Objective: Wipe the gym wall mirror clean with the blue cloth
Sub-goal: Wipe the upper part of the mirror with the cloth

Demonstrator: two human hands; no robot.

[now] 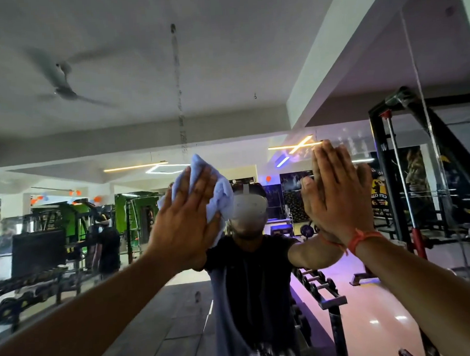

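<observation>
The gym wall mirror (252,118) fills the view ahead and reflects the room. My left hand (183,220) presses the bunched blue cloth (218,189) flat against the glass at about head height, fingers straight. My right hand (337,197) lies flat on the mirror to the right, fingers straight and together, with an orange thread on its wrist. A long streak of dirt (178,88) runs down the glass above the cloth. Part of the cloth is hidden behind my left hand.
A black and red weight machine frame (406,186) stands close on the right by the mirror. A dumbbell rack (322,287) shows below my right arm. The reflection shows my own figure, another person, gym machines at left and a ceiling fan.
</observation>
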